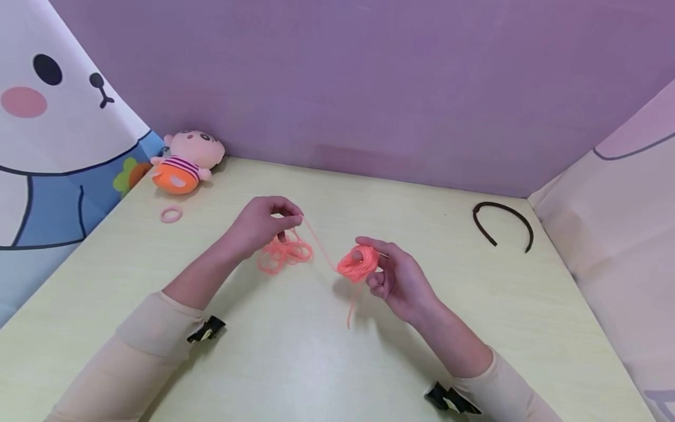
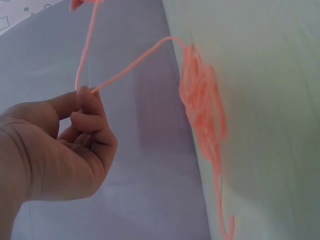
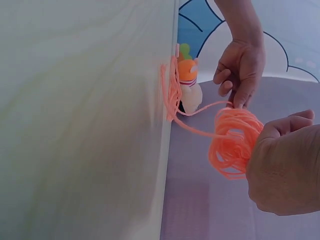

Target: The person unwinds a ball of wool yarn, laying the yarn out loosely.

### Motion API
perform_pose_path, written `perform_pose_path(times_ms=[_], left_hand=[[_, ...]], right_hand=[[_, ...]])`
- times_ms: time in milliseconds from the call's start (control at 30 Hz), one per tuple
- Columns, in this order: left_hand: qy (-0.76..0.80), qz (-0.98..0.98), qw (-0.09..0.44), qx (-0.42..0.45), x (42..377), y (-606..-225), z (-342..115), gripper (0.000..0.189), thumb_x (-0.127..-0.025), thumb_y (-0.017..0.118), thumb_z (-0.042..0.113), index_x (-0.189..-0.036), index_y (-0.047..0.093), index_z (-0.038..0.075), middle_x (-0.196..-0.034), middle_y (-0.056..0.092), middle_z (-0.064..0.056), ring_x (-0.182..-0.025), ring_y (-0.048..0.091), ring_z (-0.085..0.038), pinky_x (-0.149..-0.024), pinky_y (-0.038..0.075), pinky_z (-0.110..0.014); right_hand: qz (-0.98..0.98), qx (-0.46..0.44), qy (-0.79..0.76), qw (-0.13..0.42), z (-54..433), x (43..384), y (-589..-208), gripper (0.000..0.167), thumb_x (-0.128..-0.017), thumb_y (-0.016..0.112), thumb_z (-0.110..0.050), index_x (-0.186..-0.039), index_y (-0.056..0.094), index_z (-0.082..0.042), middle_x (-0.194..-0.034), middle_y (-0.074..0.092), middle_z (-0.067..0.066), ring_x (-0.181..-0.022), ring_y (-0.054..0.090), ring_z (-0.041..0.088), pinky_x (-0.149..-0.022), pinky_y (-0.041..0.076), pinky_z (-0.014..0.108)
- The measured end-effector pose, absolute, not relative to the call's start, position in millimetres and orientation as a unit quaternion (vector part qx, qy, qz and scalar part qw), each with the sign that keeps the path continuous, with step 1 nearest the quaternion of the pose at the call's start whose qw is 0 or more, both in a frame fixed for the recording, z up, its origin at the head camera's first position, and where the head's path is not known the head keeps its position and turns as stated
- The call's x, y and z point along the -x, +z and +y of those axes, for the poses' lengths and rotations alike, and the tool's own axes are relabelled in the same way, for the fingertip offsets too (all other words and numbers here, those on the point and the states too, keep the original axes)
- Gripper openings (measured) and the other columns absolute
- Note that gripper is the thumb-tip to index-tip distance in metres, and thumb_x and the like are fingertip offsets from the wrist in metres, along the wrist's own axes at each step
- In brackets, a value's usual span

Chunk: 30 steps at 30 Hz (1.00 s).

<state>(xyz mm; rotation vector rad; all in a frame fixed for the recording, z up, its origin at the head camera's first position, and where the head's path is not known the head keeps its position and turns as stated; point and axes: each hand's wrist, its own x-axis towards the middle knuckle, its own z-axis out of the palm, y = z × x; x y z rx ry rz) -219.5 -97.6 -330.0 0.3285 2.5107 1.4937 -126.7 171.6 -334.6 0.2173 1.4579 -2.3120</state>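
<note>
My left hand (image 1: 268, 224) pinches a strand of coral-orange yarn (image 2: 127, 68) between thumb and fingers, raised over the table. From that pinch one length runs right to a wound yarn bundle (image 1: 358, 264), and another drops to a loose yarn pile (image 2: 202, 105) on the tabletop below. My right hand (image 1: 403, 281) holds the looped bundle in its curled fingers; the right wrist view shows the bundle's open coils (image 3: 235, 142) beside the fist. A short yarn tail (image 1: 351, 310) hangs under the bundle.
A plush toy (image 1: 187, 161) leans at the back left corner of the table (image 1: 295, 363), with a pink ring (image 1: 171, 214) in front of it. Toward the back right lies a dark headband (image 1: 503, 208). A purple wall (image 1: 369, 88) borders the far edge.
</note>
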Motion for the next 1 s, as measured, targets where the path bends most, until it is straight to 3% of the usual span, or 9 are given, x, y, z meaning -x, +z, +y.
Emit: perform_pose_path(times_ms=[300, 567, 800, 1000], left_hand=[[0.532, 0.843, 0.036, -0.070, 224.8, -323.2, -109.4, 0.018, -0.100, 0.065, 0.016, -0.114, 0.068, 0.005, -0.105, 0.064, -0.011, -0.067, 0.063, -0.022, -0.055, 0.046, -0.026], [0.484, 0.856, 0.133, -0.122, 221.6, -328.7, -101.9, 0.027, -0.098, 0.064, 0.007, -0.125, 0.062, 0.006, -0.123, 0.060, -0.015, -0.084, 0.067, -0.029, -0.062, 0.050, -0.030], [0.475, 0.833, 0.192, -0.208, 198.0, -334.2, -72.8, 0.015, -0.096, 0.070, 0.016, -0.111, 0.070, 0.015, -0.109, 0.066, -0.003, -0.078, 0.067, -0.037, -0.054, 0.047, -0.031], [0.468, 0.832, 0.189, -0.228, 182.9, -337.1, -57.6, 0.016, -0.091, 0.078, 0.028, -0.104, 0.072, 0.021, -0.102, 0.067, 0.004, -0.076, 0.068, -0.035, -0.054, 0.048, -0.033]], right_hand=[[0.529, -0.075, -0.821, 0.200, 171.3, 127.4, -334.4, 0.042, -0.105, 0.046, -0.023, -0.142, 0.052, -0.006, -0.092, 0.068, 0.000, -0.050, 0.053, 0.009, -0.049, 0.039, 0.019], [0.522, -0.066, -0.826, 0.204, 171.8, 126.5, -334.9, 0.039, -0.105, 0.044, -0.022, -0.139, 0.055, -0.006, -0.091, 0.068, 0.000, -0.050, 0.053, 0.010, -0.049, 0.038, 0.019], [0.521, -0.038, -0.821, 0.229, 171.5, 125.0, -334.3, 0.036, -0.105, 0.044, -0.024, -0.133, 0.061, -0.009, -0.094, 0.066, 0.000, -0.051, 0.053, 0.011, -0.049, 0.036, 0.019], [0.514, -0.011, -0.818, 0.258, 170.8, 124.3, -334.4, 0.036, -0.106, 0.043, -0.027, -0.132, 0.061, -0.009, -0.102, 0.065, 0.003, -0.051, 0.054, 0.011, -0.049, 0.037, 0.018]])
